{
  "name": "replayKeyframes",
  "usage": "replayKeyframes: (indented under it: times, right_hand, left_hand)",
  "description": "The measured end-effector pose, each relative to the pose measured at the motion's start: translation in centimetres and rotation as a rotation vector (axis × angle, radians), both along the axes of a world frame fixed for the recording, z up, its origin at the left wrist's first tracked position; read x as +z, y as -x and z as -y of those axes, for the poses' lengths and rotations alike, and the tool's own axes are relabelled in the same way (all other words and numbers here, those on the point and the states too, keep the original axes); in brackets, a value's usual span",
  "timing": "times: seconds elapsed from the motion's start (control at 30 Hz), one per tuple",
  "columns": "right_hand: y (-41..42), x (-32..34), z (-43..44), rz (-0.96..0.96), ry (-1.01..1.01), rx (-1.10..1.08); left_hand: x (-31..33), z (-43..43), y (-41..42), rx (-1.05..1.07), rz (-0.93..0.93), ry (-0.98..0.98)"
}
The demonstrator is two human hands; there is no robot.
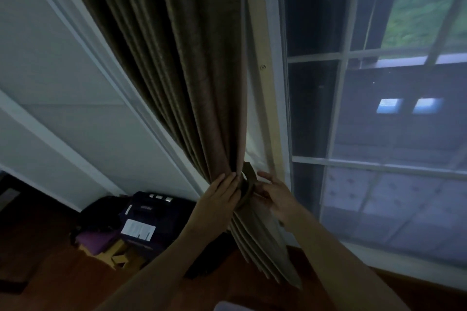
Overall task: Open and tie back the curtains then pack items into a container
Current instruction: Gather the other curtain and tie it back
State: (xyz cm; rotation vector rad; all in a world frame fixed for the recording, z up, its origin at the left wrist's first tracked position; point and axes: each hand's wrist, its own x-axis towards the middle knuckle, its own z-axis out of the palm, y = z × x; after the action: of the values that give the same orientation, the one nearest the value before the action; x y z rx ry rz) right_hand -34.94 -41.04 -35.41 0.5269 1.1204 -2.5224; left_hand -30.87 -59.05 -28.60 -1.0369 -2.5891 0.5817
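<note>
Two bare forearms reach up from the near edge over a wooden floor (63,272) toward a gathered brown curtain (192,78); the left hand (221,195) lies flat against the bunched folds, fingers straight and together, pressing the cloth and gripping nothing; the right hand (276,197) sits just right of the bundle, fingers spread and lightly bent at the tie-back band (249,183), though whether it pinches the band cannot be told; the band, the same brown as the cloth, loops round the curtain's narrowest point between the two hands, one end standing up above the loop; below it the pleats fan out toward the floor, above it they spread up and left. On the floor to the left, a dark bag (154,212) with a white sheet of paper (137,229) on it sits beside a purple cloth (97,239) on a yellow stool (115,259). Farther right stands a white-framed window (341,113) with panes divided by bars; farther left, a pale panelled wall (50,78).
</note>
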Motion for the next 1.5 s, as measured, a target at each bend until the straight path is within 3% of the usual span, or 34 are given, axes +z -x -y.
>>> replayKeyframes:
  times: [0.2, 0.43, 0.6, 0.73, 0.83, 0.97, 1.07, 1.2, 1.27, 1.37, 1.5]
  right_hand:
    - [-2.3, 0.0, -1.5, -0.144, -0.221, 0.021]
    - [-4.6, 0.0, -2.3, -0.477, -0.687, -0.022]
    - [-5.1, 0.8, -2.5, -0.731, -1.276, 0.07]
    - [-3.7, 2.2, -3.2, -0.797, -1.595, 0.123]
    - [-2.7, 3.2, -3.4, -0.82, -1.613, 0.165]
    - [-2.5, 3.8, -2.7, -0.818, -1.487, 0.141]
    - [-2.9, 3.1, -2.9, -0.707, -1.351, 0.106]
    - [-4.3, 2.2, -3.1, -0.496, -1.184, 0.027]
    - [-4.6, 0.7, -3.2, -0.406, -1.293, 0.097]
    - [-5.3, -1.0, -2.0, -0.324, -1.446, 0.446]
    - [-5.0, -1.8, 0.2, -0.277, -1.633, 0.469]
  left_hand:
    - [-0.6, -1.0, -0.9, -0.104, 0.007, -0.02]
    - [-1.4, -0.2, -1.1, -0.146, 0.022, 0.001]
    - [-2.2, 0.8, -0.8, -0.284, 0.009, -0.218]
    - [-1.8, 0.7, 0.7, -0.14, -0.086, -0.392]
    - [-1.7, 0.2, 1.6, -0.003, 0.015, -0.399]
    - [-1.9, -0.4, 2.0, 0.126, 0.142, -0.467]
    - [-2.3, -1.2, 2.2, 0.135, 0.131, -0.565]
    - [-2.8, -1.7, 2.4, 0.073, 0.047, -0.553]
    - [-3.6, -1.1, 2.0, 0.104, 0.087, -0.663]
    - [-5.1, 0.7, 1.1, 0.257, 0.273, -0.82]
    - [-6.3, 2.9, 1.5, 0.445, 0.471, -0.66]
